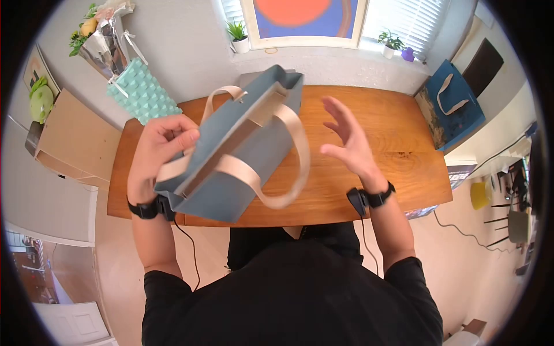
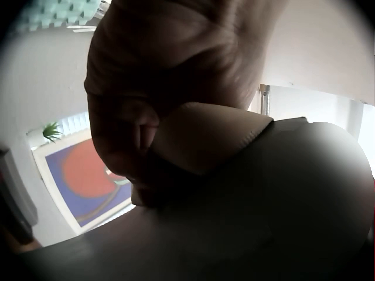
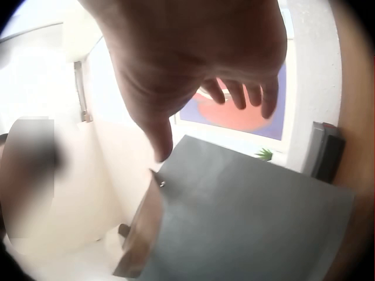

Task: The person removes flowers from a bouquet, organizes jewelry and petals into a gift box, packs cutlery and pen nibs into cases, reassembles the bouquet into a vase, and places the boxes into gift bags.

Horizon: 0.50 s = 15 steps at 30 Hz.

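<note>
A blue-grey gift bag (image 1: 271, 144) with beige ribbon handles tilts above the wooden table (image 1: 381, 155), its mouth partly spread. My left hand (image 1: 164, 141) grips the beige handle (image 2: 211, 132) at the bag's left end, fingers curled round it. The other handle (image 1: 300, 150) loops loosely over the bag's near side. To the right of the bag, my right hand (image 1: 349, 141) is held up with fingers spread and nothing in it. In the right wrist view, the grey bag side (image 3: 252, 216) lies below that hand's thumb. The bag's inside is mostly hidden.
A dark blue gift bag (image 1: 461, 124) stands at the table's right end. At the back left is a mint studded container (image 1: 144, 92) with a wrapped bouquet (image 1: 104, 43). A grey object (image 1: 249, 77) sits behind the held bag. Cables hang from both wrists.
</note>
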### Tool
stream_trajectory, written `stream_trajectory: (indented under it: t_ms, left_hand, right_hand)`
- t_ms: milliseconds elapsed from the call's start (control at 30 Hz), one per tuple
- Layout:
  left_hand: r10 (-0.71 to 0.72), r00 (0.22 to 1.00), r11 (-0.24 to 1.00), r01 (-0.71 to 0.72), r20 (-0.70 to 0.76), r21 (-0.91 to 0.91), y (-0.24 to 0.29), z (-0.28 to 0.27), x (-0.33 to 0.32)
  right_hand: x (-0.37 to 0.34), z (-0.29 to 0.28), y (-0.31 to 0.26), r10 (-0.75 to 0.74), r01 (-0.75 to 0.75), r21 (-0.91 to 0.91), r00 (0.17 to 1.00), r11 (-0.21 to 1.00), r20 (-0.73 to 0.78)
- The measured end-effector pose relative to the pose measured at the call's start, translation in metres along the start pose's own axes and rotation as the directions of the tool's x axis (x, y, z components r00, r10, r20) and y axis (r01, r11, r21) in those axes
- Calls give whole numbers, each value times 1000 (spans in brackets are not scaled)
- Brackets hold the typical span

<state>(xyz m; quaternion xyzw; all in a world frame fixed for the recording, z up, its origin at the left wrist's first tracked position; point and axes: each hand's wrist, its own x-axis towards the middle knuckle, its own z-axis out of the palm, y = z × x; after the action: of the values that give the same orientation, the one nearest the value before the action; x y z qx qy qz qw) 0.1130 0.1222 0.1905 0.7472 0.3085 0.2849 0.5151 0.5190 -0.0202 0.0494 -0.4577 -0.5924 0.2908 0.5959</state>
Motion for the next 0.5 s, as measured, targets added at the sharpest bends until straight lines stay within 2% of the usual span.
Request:
stream_trajectory:
  t_ms: [33,67,133,200,233,267,300,333,400,433,467,500]
  left_hand:
    - [1,1000,1000,-1,3,10,-7,-12,7]
    - [-1,1000,1000,1,8,20,-18,-26,14]
    - [34,998,999,-35,48,22,-37,-40,21]
    - [-46,973,987,9,-226,-163,-40,-25,15]
    - [-33,979,997,20,-201,-69,-48,-22,3]
    - [-22,982,998,10,-186,-69,-67,-13,-6]
    - [-25,947,870,-138,-322,-474,-94,-2,-16]
    - [-95,896,570,-309,-434,-761,-120,8,-29]
    - [10,840,628,-427,-542,-651,-163,41,-67]
    - [-29,810,515,-489,-585,-704,-192,71,-94]
    - [-36,811,507,-489,-584,-710,-207,78,-112]
    - [-27,855,716,-345,-518,-607,-221,85,-130]
  right_hand:
    - [17,3,7,2,3,-54,996,999,89]
    - [35,7,16,-3,8,-56,996,998,90]
    - [72,21,32,53,-86,99,954,991,296]
    - [101,41,41,98,-202,199,894,959,437]
    - [109,51,39,94,-191,194,902,962,422]
    - [114,62,38,61,-127,127,903,984,425]
    - [116,67,39,33,-65,60,901,996,432]
    - [117,68,46,35,-64,55,907,996,420]
    - [120,68,65,128,-195,92,867,976,481]
    - [111,67,69,100,-202,174,879,964,465]
    - [101,61,70,109,-208,164,877,964,467]
    - [91,52,68,72,-161,152,878,975,473]
